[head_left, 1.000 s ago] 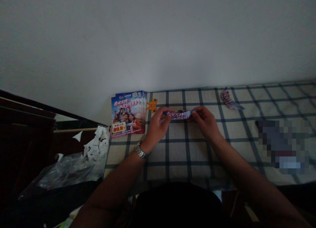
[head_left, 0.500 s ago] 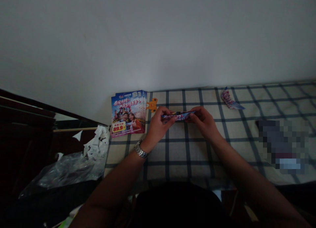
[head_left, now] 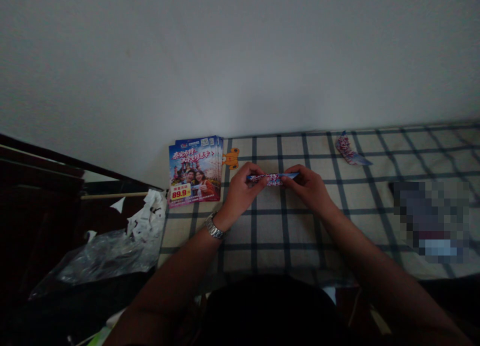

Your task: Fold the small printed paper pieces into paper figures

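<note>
While both hands work above the far half of the checked cloth (head_left: 270, 226), the items stand as follows.

- Paper strip (head_left: 273, 177): printed, folded lengthwise, held level just over the cloth near its far edge.
- Left hand (head_left: 240, 191): thumb and fingers pinching the strip's left end. Metal watch (head_left: 213, 229) at the wrist.
- Right hand (head_left: 307, 188): fingertips pinching the strip's right half, other fingers curled.
- Change noted: a second ago the strip showed a broader printed face and the hands stood wider apart. Now it is a thin band and the hands have closed toward each other, which I read as another lengthwise fold pressed in.
- Stack of leaflets (head_left: 194, 171): far left corner of the cloth, untouched.
- Orange cut-out (head_left: 230, 158): just beside the stack.
- Second folded strip (head_left: 350, 152): far edge, well right of the hands.
- Clear plastic bag (head_left: 108, 256) with paper scraps: off the cloth's left edge.
</note>
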Tool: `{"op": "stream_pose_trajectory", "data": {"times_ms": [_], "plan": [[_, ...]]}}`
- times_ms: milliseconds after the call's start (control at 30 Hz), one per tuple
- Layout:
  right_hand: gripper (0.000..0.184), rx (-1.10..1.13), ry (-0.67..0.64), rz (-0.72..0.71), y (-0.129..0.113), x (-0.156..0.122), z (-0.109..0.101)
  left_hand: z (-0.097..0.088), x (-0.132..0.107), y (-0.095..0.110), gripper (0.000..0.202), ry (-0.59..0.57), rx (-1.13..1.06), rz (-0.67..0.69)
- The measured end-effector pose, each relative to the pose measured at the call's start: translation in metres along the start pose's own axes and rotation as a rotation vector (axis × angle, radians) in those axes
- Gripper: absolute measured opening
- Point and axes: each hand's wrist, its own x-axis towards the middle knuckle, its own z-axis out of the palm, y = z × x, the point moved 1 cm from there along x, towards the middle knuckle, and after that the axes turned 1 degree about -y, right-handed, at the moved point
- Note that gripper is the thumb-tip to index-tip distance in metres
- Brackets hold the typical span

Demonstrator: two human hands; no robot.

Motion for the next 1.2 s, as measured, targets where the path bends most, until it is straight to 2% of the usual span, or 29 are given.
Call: {"op": "stream_pose_trajectory", "data": {"times_ms": [433,900,967,1067,1133,1200], "plan": [[0.033,0.039,-0.010,0.016,-0.001,-0.001,0.003,-0.001,0.002,0.014,0.014,-0.001,0.008,-0.038],[0.034,0.022,-0.033,-0.022,0.004,0.000,0.003,-0.001,0.003,0.005,0.014,-0.004,0.013,-0.052],[0.034,-0.012,-0.016,-0.072,0.006,-0.001,0.003,-0.001,0.004,0.004,0.013,-0.010,0.029,-0.037],[0.037,-0.149,0.011,-0.269,0.003,-0.001,0.001,-0.002,0.004,0.004,0.009,-0.016,0.051,-0.020],[0.036,-0.293,-0.022,-0.435,-0.002,-0.002,0.000,-0.003,0.005,0.005,0.010,-0.012,0.049,-0.025],[0.033,-0.388,-0.073,-0.524,-0.005,-0.002,0.000,-0.003,0.005,0.006,0.012,-0.012,0.041,-0.036]]}}
